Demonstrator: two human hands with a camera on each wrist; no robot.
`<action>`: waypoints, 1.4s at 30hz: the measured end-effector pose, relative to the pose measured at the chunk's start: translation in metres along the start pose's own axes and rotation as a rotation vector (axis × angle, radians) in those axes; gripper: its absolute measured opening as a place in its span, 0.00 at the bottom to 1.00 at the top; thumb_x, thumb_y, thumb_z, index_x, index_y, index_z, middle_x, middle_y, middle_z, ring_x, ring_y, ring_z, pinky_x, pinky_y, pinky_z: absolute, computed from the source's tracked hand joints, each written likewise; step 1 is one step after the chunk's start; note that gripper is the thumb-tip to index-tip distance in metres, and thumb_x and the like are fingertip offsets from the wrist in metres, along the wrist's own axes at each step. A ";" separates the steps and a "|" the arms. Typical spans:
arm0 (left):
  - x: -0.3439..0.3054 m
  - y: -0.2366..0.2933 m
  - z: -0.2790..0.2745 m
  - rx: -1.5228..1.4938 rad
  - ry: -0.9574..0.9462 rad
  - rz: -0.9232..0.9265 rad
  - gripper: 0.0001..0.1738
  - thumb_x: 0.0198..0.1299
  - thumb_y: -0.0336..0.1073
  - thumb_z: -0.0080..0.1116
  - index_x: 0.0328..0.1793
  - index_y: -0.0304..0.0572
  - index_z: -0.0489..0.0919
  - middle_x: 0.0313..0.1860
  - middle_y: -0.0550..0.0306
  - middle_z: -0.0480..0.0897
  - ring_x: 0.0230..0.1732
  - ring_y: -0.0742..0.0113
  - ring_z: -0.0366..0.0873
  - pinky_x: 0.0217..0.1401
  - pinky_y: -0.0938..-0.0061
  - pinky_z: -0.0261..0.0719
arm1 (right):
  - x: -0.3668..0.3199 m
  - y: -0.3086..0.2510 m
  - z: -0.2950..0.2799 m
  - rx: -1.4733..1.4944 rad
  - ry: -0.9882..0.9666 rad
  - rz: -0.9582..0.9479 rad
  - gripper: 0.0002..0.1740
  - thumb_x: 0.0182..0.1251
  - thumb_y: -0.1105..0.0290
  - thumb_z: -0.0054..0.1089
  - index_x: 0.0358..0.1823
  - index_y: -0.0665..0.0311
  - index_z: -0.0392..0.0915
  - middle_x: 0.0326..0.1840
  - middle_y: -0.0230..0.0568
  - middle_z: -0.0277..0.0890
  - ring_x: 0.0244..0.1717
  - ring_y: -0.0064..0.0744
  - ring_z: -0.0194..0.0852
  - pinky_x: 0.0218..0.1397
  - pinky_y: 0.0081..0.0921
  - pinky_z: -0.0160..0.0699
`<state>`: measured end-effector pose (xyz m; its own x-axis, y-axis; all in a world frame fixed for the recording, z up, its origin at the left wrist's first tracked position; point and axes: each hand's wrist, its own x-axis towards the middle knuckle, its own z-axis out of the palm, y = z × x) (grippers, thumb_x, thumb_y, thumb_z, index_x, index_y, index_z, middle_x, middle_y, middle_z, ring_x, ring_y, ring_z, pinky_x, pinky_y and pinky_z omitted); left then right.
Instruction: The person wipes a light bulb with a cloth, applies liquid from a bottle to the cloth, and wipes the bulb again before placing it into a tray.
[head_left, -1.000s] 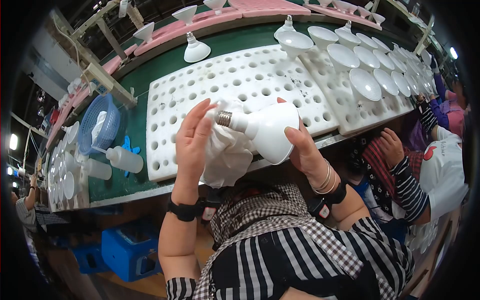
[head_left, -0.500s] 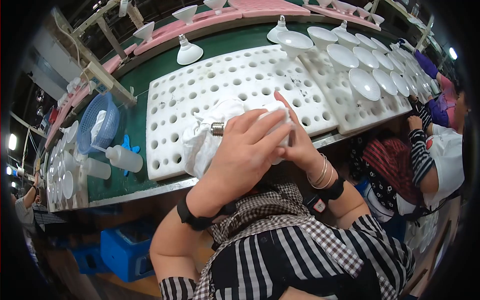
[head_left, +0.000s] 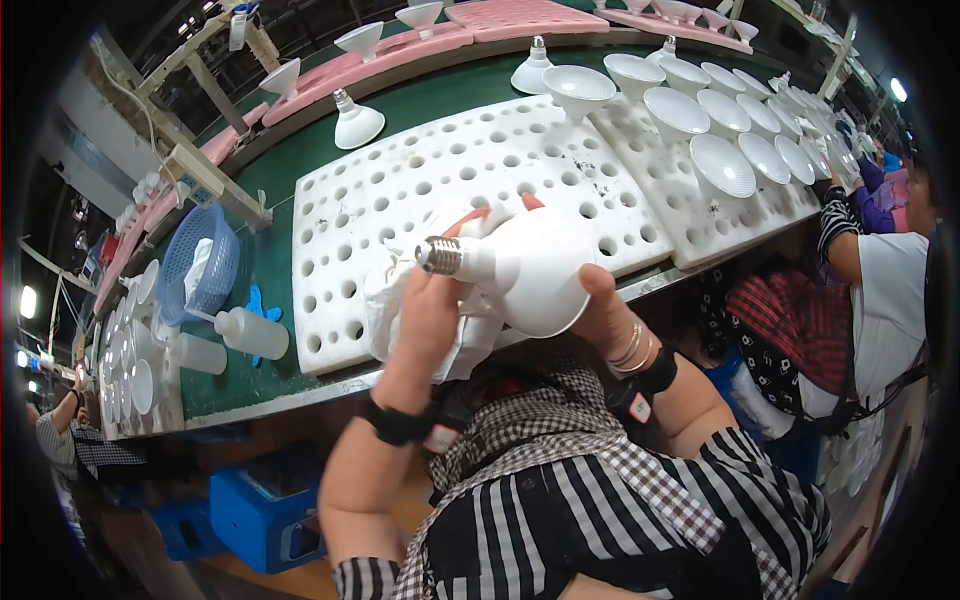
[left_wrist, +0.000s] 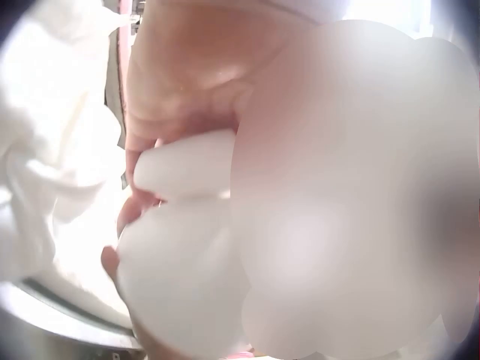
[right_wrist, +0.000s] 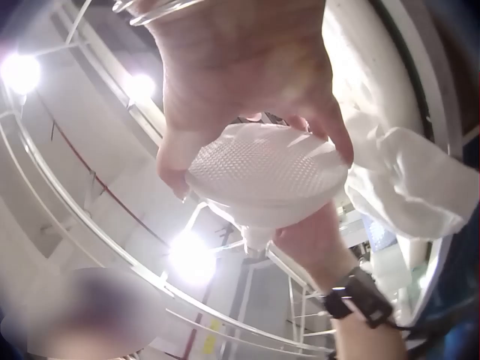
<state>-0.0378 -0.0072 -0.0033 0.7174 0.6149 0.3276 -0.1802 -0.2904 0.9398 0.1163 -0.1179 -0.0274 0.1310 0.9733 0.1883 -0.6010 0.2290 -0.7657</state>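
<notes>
A white cone-shaped lamp (head_left: 545, 270) with a metal screw base is held tilted above the near edge of the foam board, its base to the left. My right hand (head_left: 603, 315) grips the wide rim, thumb on the near side; the right wrist view shows its fingers spread around the textured lens (right_wrist: 266, 165). By the neck, my left hand (head_left: 430, 310) holds a white cloth (head_left: 385, 300) against the lamp; its fingers are partly hidden behind the lamp. In the left wrist view the lamp (left_wrist: 184, 262) lies beside the palm.
The white foam board (head_left: 390, 215) has rows of holes. Many lamps (head_left: 722, 165) stand on a second board at the right. A blue basket (head_left: 205, 265), a squeeze bottle (head_left: 250, 332) and a blue stool (head_left: 265, 515) are at the left. People work at the far right.
My left hand has moved from over the lamp's wide part back to its neck, uncovering the white body. The lamp was largely hidden by hand and cloth half a second ago.
</notes>
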 end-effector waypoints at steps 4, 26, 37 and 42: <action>-0.018 -0.012 0.044 -0.268 0.419 -0.098 0.25 0.77 0.38 0.40 0.72 0.27 0.66 0.67 0.44 0.73 0.66 0.59 0.72 0.69 0.70 0.67 | 0.005 0.025 0.000 0.163 0.182 -0.019 0.51 0.62 0.40 0.58 0.77 0.62 0.50 0.71 0.44 0.62 0.69 0.37 0.65 0.70 0.37 0.66; 0.013 0.007 -0.035 -0.224 0.075 -0.122 0.22 0.60 0.40 0.69 0.56 0.34 0.80 0.42 0.60 0.83 0.36 0.80 0.76 0.37 0.83 0.75 | 0.000 -0.014 0.005 0.472 0.080 0.562 0.52 0.63 0.23 0.36 0.75 0.56 0.58 0.69 0.58 0.66 0.60 0.76 0.69 0.58 0.75 0.68; 0.017 0.014 -0.017 -0.329 0.292 -0.224 0.18 0.66 0.44 0.62 0.51 0.35 0.79 0.35 0.58 0.83 0.30 0.74 0.79 0.26 0.80 0.74 | -0.010 0.008 0.002 -0.405 0.115 -0.185 0.77 0.45 0.53 0.82 0.81 0.58 0.24 0.80 0.48 0.42 0.79 0.42 0.46 0.78 0.41 0.50; 0.015 0.008 -0.019 -0.543 0.268 -0.137 0.16 0.71 0.41 0.55 0.54 0.34 0.79 0.44 0.55 0.83 0.43 0.75 0.79 0.40 0.79 0.78 | -0.007 0.008 -0.001 -0.162 0.132 -0.122 0.64 0.54 0.45 0.72 0.81 0.58 0.34 0.77 0.45 0.50 0.76 0.40 0.54 0.75 0.43 0.58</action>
<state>-0.0414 0.0138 0.0109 0.5770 0.8033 0.1472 -0.4657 0.1756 0.8674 0.1118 -0.1229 -0.0358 0.3032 0.9291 0.2118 -0.4411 0.3338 -0.8331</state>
